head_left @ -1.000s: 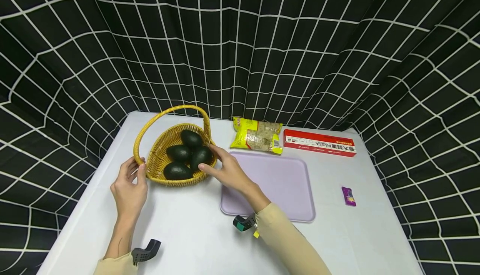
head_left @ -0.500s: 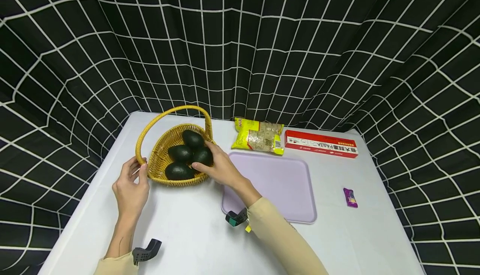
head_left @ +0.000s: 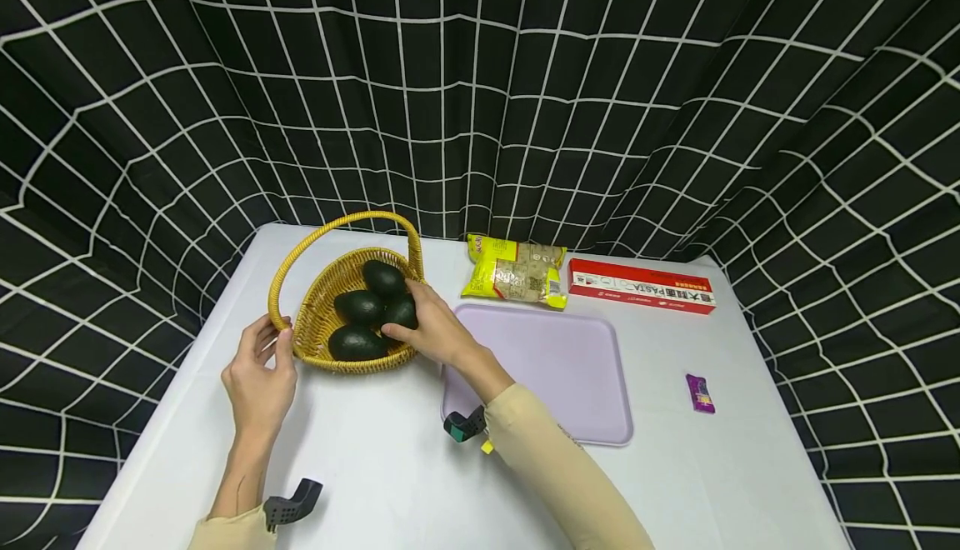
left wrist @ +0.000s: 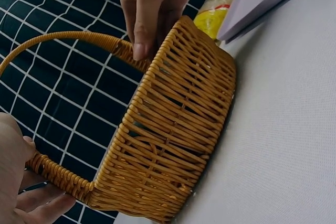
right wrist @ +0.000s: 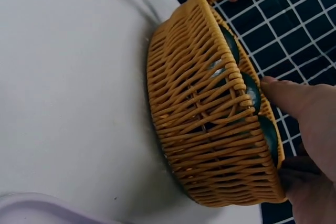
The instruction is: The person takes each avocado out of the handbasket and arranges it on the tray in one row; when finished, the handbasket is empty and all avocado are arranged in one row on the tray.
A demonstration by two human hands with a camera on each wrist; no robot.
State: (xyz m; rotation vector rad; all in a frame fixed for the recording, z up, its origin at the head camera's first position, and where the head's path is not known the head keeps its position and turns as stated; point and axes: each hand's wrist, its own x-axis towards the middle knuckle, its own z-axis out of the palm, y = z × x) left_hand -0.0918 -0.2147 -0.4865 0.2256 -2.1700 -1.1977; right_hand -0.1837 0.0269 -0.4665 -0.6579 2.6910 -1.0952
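A yellow wicker basket (head_left: 313, 323) with an arched handle (head_left: 288, 260) stands at the left of the table. In it lie several dark green avocados (head_left: 360, 307). My left hand (head_left: 259, 379) holds the foot of the handle on the left side, thumb in front and fingers behind. My right hand (head_left: 448, 332) reaches over the right rim, with thumb and fingers around the rightmost avocado (head_left: 401, 311), partly covered by the hand. In the left wrist view, the fingers of the right hand (left wrist: 152, 6) dip behind the basket's rim.
To the right of the basket lies a lilac tray (head_left: 555, 367), partly under the right forearm. Behind it are a yellow food packet (head_left: 517, 275) and a red-and-white pasta box (head_left: 641, 286). A small purple wrapped packet (head_left: 700, 393) lies far right. A black grid-patterned curtain surrounds the table.
My right hand has moved a little left, from the basket's right rim further in over the rightmost avocado, its fingers closing around it. My left hand has stayed at the handle.
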